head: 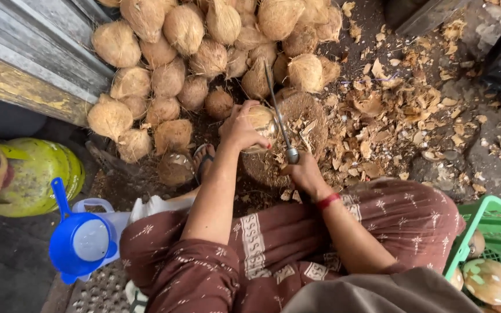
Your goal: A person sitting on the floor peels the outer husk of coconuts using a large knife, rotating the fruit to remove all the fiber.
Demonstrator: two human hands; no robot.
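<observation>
Brown patterned cloth (262, 255) over the person's knees fills the lower centre of the frame, nearest the lens. Both forearms reach up from it toward mid-frame.

Left hand (242, 127): fingers curled over a pale, partly husked coconut (260, 123), gripping it from the left and top. The coconut sits at frame centre on a round wooden chopping block (305, 119) littered with chips.

Right hand (304, 171): closed around the handle of a long metal blade (278, 110), a red band on the wrist just below. The blade runs up and slightly left from the fist, its edge lying along the coconut's right side.

A sandalled foot (204, 159) shows just left of the left forearm.

Upper centre and upper left: heap of brown husked coconuts (192, 52) against a grey board wall. Right of the block: spread of husk and shell chips (401, 110) on dark ground.

Lower right corner: green plastic crate (491, 217) holding peeled pale coconuts. Lower left: blue plastic scoop (79, 240) resting on a white container. Left edge: yellow-green gas cylinder (36, 179).
</observation>
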